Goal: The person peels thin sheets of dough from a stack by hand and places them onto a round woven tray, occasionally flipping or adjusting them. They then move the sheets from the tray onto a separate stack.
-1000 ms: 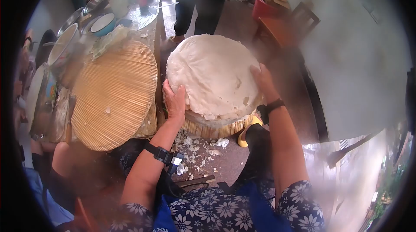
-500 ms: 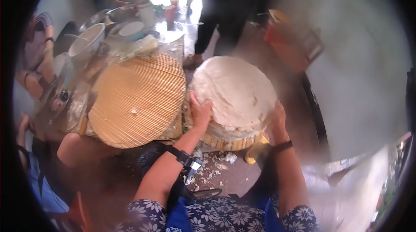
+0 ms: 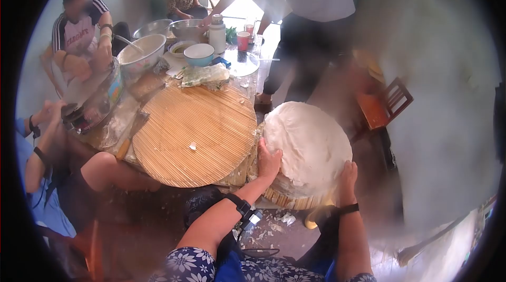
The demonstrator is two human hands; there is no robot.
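Note:
A thick stack of round, pale dough sheets (image 3: 311, 142) lies on a round reed mat (image 3: 295, 201), partly beyond the table's corner. My left hand (image 3: 270, 162) grips the stack's near left edge, thumb up along its side. On the opposite side, my right hand (image 3: 347, 179) holds the right edge, its fingers partly hidden behind the rim. To the left of the stack, a larger round reed mat (image 3: 195, 124) rests on the table, with one small white scrap (image 3: 193, 146) on it.
A cleaver (image 3: 126, 145) lies by the larger mat's left edge. Behind are a folded plastic bag (image 3: 205, 75), a blue bowl (image 3: 199, 55), a thermos (image 3: 216, 37) and a red cup (image 3: 243, 41). Several people surround the table. A wooden chair (image 3: 379, 108) stands right; scraps litter the floor.
The view has tilted up and left, so the mats and stack sit lower and farther right. Both hands remain at the stack's edges. The standing person's arm now shows reaching toward the metal bowl.

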